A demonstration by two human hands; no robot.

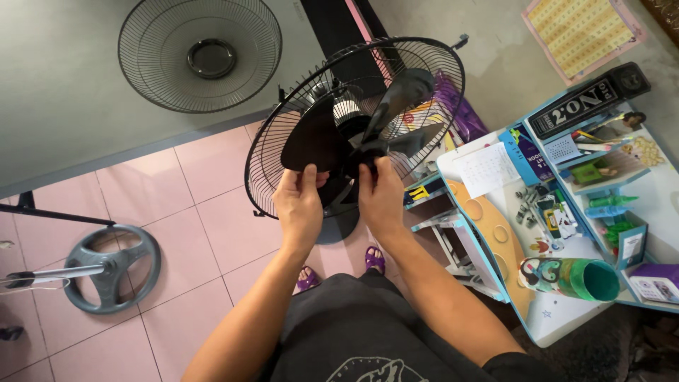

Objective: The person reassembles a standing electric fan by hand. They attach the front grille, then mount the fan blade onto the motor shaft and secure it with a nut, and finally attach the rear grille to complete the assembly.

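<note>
**Two hands at the blade hub of an opened pedestal fan**

Fingers of the left hand [298, 201] curl onto the lower edge of one dark plastic fan blade [311, 141], pinching it; fingers of the right hand [382, 191] close around the black central hub [364, 150] where the blades meet. Both hands grasp, neither is released. The blade assembly sits inside the round black wire rear guard [283, 127], above the person's feet.

Possible fault: the blade could bind or flex on its shaft if pulled unevenly, since only one blade is held; fingers may also catch on the guard wires close behind the hub.

Surroundings, relative to the rear guard: a detached black wire front grille [199, 53] lies up-left on the grey floor; a grey round stand base [112, 267] rests down-left on pink tiles; a cluttered blue-and-white child's desk [559, 325] stands just right, crowding the right elbow's room.
</note>
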